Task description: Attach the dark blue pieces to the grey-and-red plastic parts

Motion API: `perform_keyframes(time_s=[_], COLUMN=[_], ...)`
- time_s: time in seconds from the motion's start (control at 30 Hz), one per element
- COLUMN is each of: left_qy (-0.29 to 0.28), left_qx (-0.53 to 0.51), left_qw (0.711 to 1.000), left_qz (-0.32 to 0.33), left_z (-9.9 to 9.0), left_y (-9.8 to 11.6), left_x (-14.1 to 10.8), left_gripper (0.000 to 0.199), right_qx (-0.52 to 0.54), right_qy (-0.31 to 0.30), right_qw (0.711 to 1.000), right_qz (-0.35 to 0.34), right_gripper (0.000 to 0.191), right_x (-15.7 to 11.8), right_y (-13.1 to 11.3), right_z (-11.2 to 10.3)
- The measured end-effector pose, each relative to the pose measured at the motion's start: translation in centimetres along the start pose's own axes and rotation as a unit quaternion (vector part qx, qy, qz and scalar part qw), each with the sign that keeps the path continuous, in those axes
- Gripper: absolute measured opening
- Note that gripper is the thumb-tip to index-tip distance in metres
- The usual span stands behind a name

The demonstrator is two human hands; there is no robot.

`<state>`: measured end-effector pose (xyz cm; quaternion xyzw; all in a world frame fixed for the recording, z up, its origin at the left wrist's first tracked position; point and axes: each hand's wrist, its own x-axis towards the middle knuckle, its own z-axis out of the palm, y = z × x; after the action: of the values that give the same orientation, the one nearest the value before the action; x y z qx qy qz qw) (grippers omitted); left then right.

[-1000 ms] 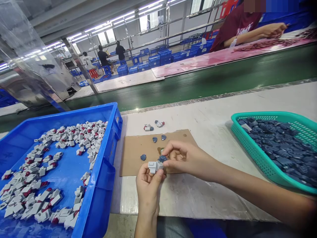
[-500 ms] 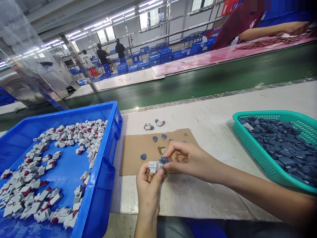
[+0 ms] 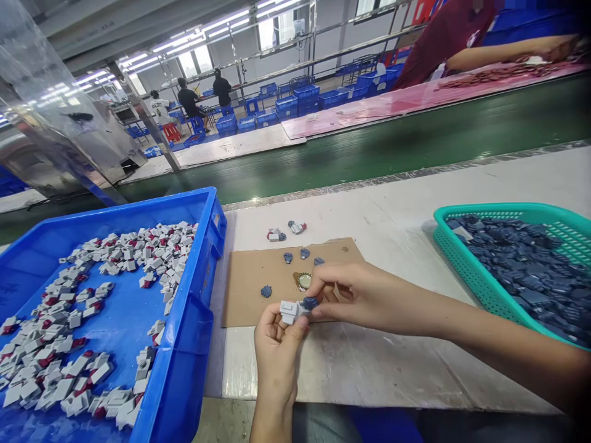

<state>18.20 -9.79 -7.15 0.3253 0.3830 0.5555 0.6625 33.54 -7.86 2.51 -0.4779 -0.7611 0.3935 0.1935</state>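
Between thumb and fingers, my left hand [image 3: 279, 341] grips a light grey plastic piece [image 3: 290, 311]. My right hand [image 3: 339, 292] pinches a small dark blue plastic piece [image 3: 309, 303] against the grey one's right end. Whether the two are joined cannot be made out. Under and beyond my hands lies a brown cardboard sheet [image 3: 249, 277] with several loose dark blue pieces [image 3: 266, 291] on it. A bottle cap [image 3: 304, 281] sits in a dark wet-looking stain on the cardboard. Past its far edge rest two grey, red and blue assemblies [image 3: 276, 234].
At left stands a blue tray [image 3: 184, 344] of many grey-and-red pieces [image 3: 124, 252]. A green basket [image 3: 489, 295] of dark blue pieces [image 3: 530, 271] is at right. A green conveyor belt [image 3: 369, 151] runs behind the table; beyond it a co-worker's arm [image 3: 503, 55] reaches over a pink surface.
Both hands have shifted very slightly right, with the grey and blue pieces still in them. The view has moved a little; the things on the cardboard lie as before.
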Motion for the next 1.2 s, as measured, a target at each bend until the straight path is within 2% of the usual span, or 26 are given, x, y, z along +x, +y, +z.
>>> perform_keyframes(time_s=[0.1,0.23,0.43,0.53,0.7,0.8,0.87,0.97,1.2], left_qy=[-0.007,-0.019,0.006,0.027,0.033,0.009,-0.004,0.004,0.034], left_qx=[0.006,0.012,0.021,-0.02,-0.096,-0.106,-0.116,-0.137,-0.164], left_qw=[1.0,1.0,1.0,0.999,0.994,0.994,0.993,0.99,0.986], left_qz=[-0.002,-0.003,-0.001,-0.003,-0.034,-0.024,-0.018,-0.018,-0.019], left_z=[0.2,0.4,0.7,0.5,0.1,0.0,0.0,-0.1,0.1], left_y=[0.2,0.4,0.6,0.6,0.5,0.5,0.6,0.6,0.8], left_x=[-0.1,-0.2,-0.2,-0.1,0.2,0.3,0.3,0.3,0.5], left_gripper=[0.02,0.017,0.02,0.022,0.025,0.023,0.023,0.023,0.027], right_qx=[-0.052,-0.117,-0.107,-0.102,-0.126,-0.157,-0.178,-0.182,-0.153], right_qy=[-0.023,-0.027,-0.017,0.047,0.177,0.273,0.323,0.352,0.369], right_qw=[0.998,0.991,0.991,0.987,0.961,0.934,0.913,0.896,0.895], right_qz=[-0.012,-0.065,-0.082,-0.112,-0.17,-0.171,-0.174,-0.2,-0.2], right_gripper=[0.015,0.005,0.005,0.011,0.052,0.051,0.046,0.042,0.041], right_x=[0.0,0.2,0.6,0.3,0.3,1.2,2.0,2.9,3.5], right_y=[-0.5,-0.9,-0.5,0.4,2.5,3.1,3.1,2.8,2.5], right_z=[-0.6,-1.0,-0.9,0.5,5.3,7.8,8.5,8.6,8.7])
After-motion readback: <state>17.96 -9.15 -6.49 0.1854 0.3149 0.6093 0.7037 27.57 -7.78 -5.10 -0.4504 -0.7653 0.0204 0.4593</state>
